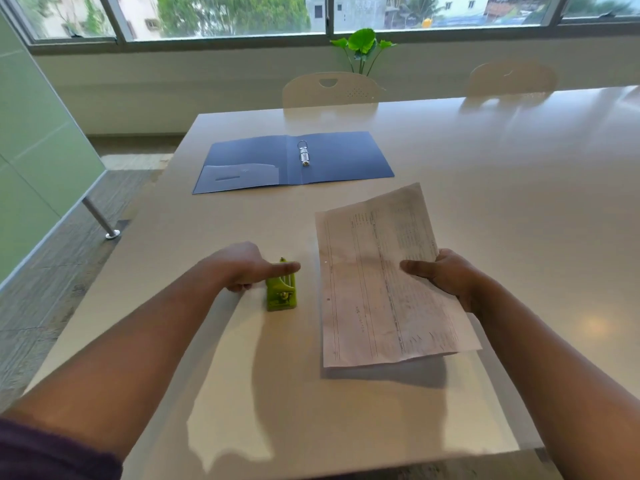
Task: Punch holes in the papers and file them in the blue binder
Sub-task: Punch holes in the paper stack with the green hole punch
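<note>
Head view. A pale tabletop (485, 174) carries the work items. The left hand (242, 266) lies over the far end of a green hole punch (281, 292), thumb stretched across its top and the remaining fingers curled down on the punch's left side; it grips the punch, which sits flat on the tabletop. The right hand (446, 275) holds the papers (377, 282) by their right edge, thumb on the upper face, other fingers underneath and out of sight. The papers are lifted off the surface, tilted, with a shadow below their near edge. They lie just right of the punch, not touching it. Two small punched holes are visible along the left margin of the top sheet. Printed lines cover the sheet; the text is too blurred to read.

The blue binder (343, 157) lies open and flat farther back on the tabletop, well apart from both hands. Its metal ring mechanism (303, 153) stands at the spine; whether the rings are open or closed cannot be determined. A pocket shows on the left inside cover.

Beyond the tabletop: two pale chairs (330, 89), a green plant (362, 43) and a window (225, 12).
</note>
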A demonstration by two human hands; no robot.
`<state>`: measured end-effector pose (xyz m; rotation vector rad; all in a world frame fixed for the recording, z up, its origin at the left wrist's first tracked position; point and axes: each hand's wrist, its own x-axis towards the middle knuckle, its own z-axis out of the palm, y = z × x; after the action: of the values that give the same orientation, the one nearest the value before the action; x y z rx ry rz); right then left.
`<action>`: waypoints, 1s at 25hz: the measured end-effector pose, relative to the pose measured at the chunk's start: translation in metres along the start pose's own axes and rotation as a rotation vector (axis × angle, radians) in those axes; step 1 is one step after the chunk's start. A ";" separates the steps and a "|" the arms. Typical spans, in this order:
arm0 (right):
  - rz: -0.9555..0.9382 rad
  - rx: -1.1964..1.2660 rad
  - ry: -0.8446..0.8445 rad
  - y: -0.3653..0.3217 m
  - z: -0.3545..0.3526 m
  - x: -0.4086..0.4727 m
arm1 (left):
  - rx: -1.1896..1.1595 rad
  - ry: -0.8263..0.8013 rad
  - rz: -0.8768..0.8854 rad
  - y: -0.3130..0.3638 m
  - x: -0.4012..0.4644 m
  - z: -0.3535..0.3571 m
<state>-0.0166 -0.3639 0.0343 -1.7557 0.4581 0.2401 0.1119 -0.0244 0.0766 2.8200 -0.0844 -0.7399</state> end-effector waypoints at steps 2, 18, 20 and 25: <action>-0.012 0.022 0.004 0.003 -0.010 -0.007 | 0.175 0.465 0.166 0.017 -0.008 0.002; 0.051 -0.009 0.304 0.020 -0.096 -0.033 | -1.089 -0.115 0.199 0.175 -0.018 0.111; 0.073 -0.056 0.382 0.024 -0.113 -0.030 | -1.014 -0.054 0.233 0.193 -0.017 0.119; 0.053 -0.351 0.596 0.031 -0.137 -0.021 | -0.609 0.260 0.534 0.234 -0.018 0.138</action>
<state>-0.0603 -0.4980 0.0474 -2.1561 0.9355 -0.1893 0.0283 -0.2778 0.0219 2.1369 -0.4599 -0.2170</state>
